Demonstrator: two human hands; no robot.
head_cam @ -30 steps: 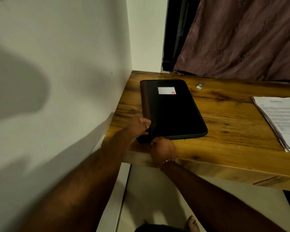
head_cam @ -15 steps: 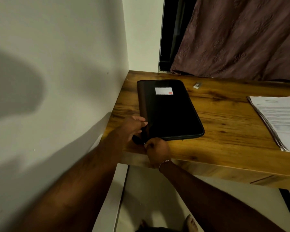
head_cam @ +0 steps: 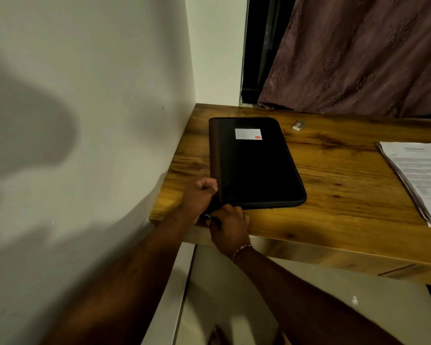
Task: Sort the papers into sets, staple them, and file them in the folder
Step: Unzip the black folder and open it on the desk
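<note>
A black zipped folder (head_cam: pixel 254 165) with a small white label lies flat on the wooden table (head_cam: pixel 346 192), close to the left wall. My left hand (head_cam: pixel 199 195) grips the folder's near left corner with curled fingers. My right hand (head_cam: pixel 230 225) pinches something small at the folder's near edge by that corner, probably the zip pull; a thin metal bit shows between the hands. A stack of printed papers (head_cam: pixel 423 175) lies at the table's right edge, partly out of view. A small grey stapler-like object (head_cam: pixel 298 125) sits behind the folder.
A white wall (head_cam: pixel 85 120) runs along the table's left side. A dark curtain (head_cam: pixel 358 53) hangs behind the table. Pale floor and my foot show below the table's front edge.
Both hands stay at the folder's near left corner. My right hand has edged slightly left along the near edge toward the left hand. The folder has not moved on the table.
</note>
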